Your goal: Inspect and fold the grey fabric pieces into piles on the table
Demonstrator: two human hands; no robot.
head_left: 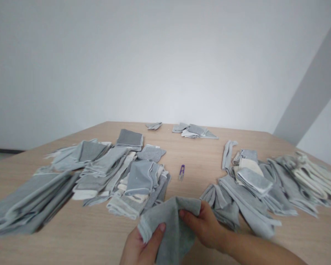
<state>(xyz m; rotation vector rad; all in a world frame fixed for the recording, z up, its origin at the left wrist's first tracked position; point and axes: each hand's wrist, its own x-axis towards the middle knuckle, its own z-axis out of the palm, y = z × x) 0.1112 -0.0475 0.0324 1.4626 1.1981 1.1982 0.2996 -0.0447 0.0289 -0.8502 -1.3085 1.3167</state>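
Both my hands hold one grey towel [172, 228] low at the near edge of the wooden table [85, 235]. My left hand [142, 246] pinches its hemmed left corner, thumb on top. The fingers of my right hand [205, 226] are closed on the towel's upper right fold. The cloth hangs bunched between them, just above the tabletop.
Piles of folded grey and cream towels lie left [99, 173] and right [264, 184] of the hands. A small purple thread clipper [181, 171] lies between the piles. More small cloths [194, 131] sit at the far edge, before a white wall.
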